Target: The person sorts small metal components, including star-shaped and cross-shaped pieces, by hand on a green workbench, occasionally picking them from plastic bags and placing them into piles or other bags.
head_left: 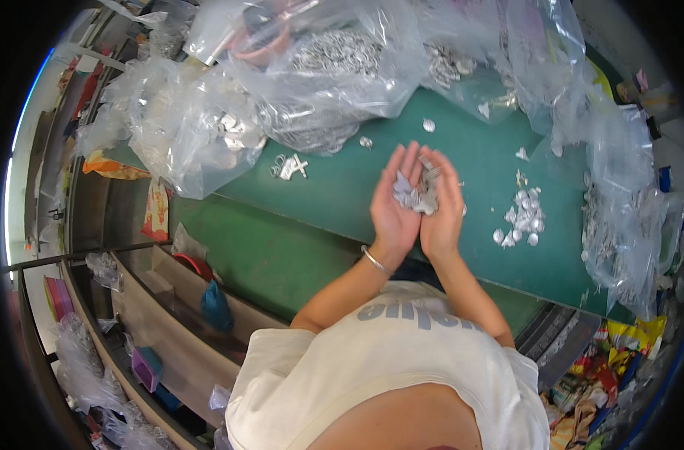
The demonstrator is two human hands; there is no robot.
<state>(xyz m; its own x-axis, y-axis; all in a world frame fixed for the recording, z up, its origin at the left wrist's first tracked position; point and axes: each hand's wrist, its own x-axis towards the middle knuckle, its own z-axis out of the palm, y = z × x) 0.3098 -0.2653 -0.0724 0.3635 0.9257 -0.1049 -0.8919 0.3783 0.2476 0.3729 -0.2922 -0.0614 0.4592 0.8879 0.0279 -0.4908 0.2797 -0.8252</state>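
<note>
Side by side over the green tabletop (327, 187), my left hand (391, 219) and my right hand (445, 217) form a cup. Several small flat silver-coloured metal pieces (424, 199), pendant-like in look, lie in the two palms. Their exact shapes are too small to tell. To the right of my hands is a loose pile of round, shell-like silver pieces (528, 214). Left of them lie a cross-shaped piece (300, 166) and some ring-like bits (279, 165). A single shell-like piece (429, 125) rests just beyond my fingertips.
Clear plastic bags (319, 90) full of silver metal parts line the table's far side. Another filled bag (619, 225) is at the right edge. Wooden shelving (169, 307) stands at the lower left, and colourful wrappers (604, 367) are heaped at the lower right.
</note>
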